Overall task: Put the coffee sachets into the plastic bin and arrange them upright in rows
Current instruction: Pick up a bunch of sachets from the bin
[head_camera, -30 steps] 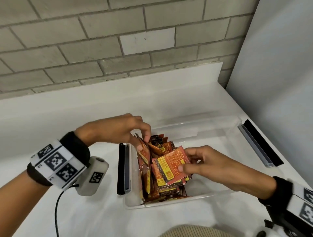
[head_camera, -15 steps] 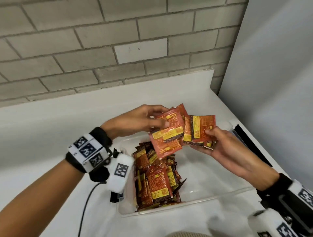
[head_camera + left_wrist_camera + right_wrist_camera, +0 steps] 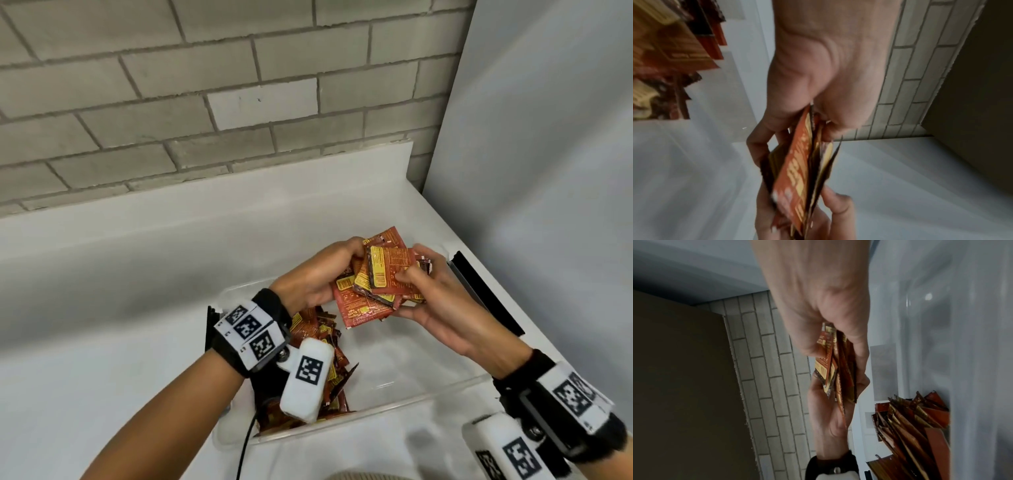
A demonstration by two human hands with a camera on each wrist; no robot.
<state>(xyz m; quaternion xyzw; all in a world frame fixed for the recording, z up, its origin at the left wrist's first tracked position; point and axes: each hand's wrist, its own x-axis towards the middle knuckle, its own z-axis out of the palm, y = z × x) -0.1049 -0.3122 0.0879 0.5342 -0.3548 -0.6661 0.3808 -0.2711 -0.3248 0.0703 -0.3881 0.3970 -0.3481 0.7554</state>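
Above plastic bin [image 3: 394, 442], both hands grip sachets [image 3: 376, 284]; print unreadable.

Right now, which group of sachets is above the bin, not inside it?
The sachet bundle held between both hands; the other sachets lie inside the plastic bin.

Held sachets [image 3: 373, 287]: red-orange with yellow panels and dark brown edges.
Sachets in bin [image 3: 329, 346]: same red, yellow and brown print.
Plastic bin [image 3: 394, 442]: clear, with black latches [image 3: 486, 294] left and right.
Bench [image 3: 137, 274]: plain white.
Far wall [image 3: 205, 85]: grey-beige brick pattern.
Wristbands [image 3: 248, 334]: black, with white blocks carrying black square codes.
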